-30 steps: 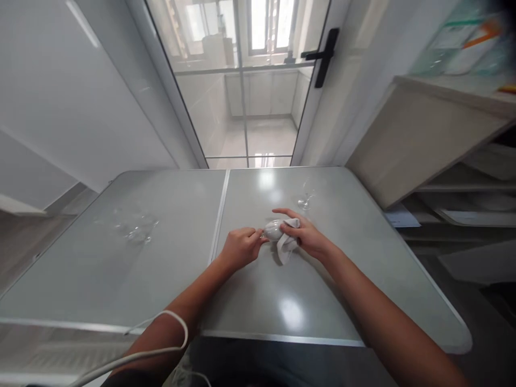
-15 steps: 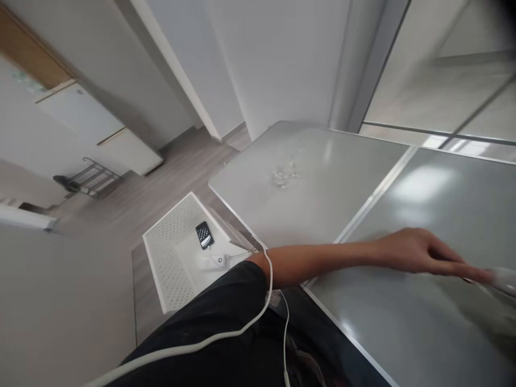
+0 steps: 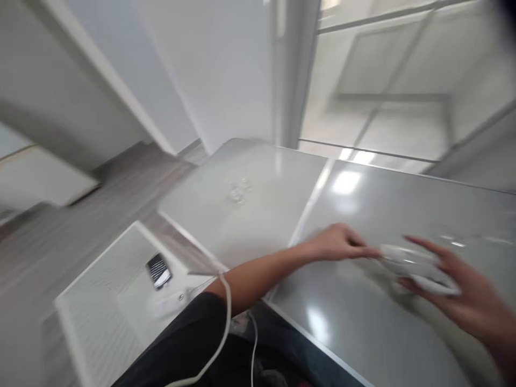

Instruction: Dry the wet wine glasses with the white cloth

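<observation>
The picture is smeared by head motion. My left hand (image 3: 336,244) reaches over the grey table (image 3: 355,322) with its fingers pinched on the stem end of a clear glass (image 3: 397,255). My right hand (image 3: 463,293) cups the glass from the right, with a white cloth (image 3: 433,279) pressed against it. Both hands meet at the glass, low over the table's right half.
Several clear glasses (image 3: 239,192) stand on the table's far left part. On the floor at the left a white perforated tray (image 3: 100,317) holds a dark phone (image 3: 158,270). A white cable (image 3: 226,317) hangs from my left arm. A glass door stands behind the table.
The camera swung far left, then partly back to the right. Both hands have stayed together on the glass and cloth; my right hand left the view and has returned.
</observation>
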### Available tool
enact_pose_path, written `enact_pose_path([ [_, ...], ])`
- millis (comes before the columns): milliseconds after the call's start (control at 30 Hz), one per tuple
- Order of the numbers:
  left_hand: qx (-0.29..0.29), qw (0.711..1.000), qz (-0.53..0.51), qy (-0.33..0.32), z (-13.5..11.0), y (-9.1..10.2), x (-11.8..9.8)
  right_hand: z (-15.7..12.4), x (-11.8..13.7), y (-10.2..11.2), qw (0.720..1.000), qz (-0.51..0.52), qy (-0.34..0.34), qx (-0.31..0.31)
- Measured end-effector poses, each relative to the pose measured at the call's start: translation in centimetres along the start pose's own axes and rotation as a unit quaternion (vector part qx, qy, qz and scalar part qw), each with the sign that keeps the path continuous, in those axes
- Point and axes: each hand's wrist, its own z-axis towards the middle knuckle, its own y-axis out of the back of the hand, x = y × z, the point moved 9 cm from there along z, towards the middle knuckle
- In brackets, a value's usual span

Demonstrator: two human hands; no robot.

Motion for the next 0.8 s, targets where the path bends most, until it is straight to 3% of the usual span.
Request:
enact_pose_path([
  [100, 0.091, 0.976, -0.159, 0.119, -0.2, -0.4, 1.3, -0.5, 1.6, -1.5, 0.996, -0.052, -0.013, 0.072],
  [167, 0.080, 0.975, -0.170, 0.120, 0.2, 0.0, 1.5, 0.0, 2.3, -1.6, 0.998, -0.041, -0.021, 0.048],
  [267, 0.007, 0.999, -0.047, 0.027, 0.8, 0.8, 0.3, 0.5, 1.9, -1.4, 0.994, 0.033, -0.101, 0.015],
  [333, -0.052, 0.995, 0.073, -0.045, 0.6, 1.1, -0.9, 0.6, 1.4, -1.2, 0.980, 0.124, -0.158, -0.011],
  [467, -0.129, 0.928, 0.288, -0.199, -0.7, 0.3, -3.4, -0.2, -0.4, -1.2, 0.900, 0.315, -0.295, -0.066],
  [567, -0.134, 0.901, 0.339, -0.235, -1.1, -0.5, -4.0, -0.5, -0.9, -1.6, 0.851, 0.396, -0.341, -0.048],
  [633, -0.127, 0.931, 0.284, -0.193, -0.7, 0.0, -3.6, -0.2, -0.4, -1.3, 0.862, 0.392, -0.321, -0.024],
  [733, -0.064, 0.995, 0.071, -0.015, 0.6, 0.7, -0.7, 0.7, 1.2, -0.4, 0.933, 0.285, -0.219, 0.002],
  [800, 0.035, 0.990, -0.084, 0.110, 0.7, -0.4, 1.4, 1.0, 2.7, -0.4, 0.974, 0.183, -0.131, 0.028],
])
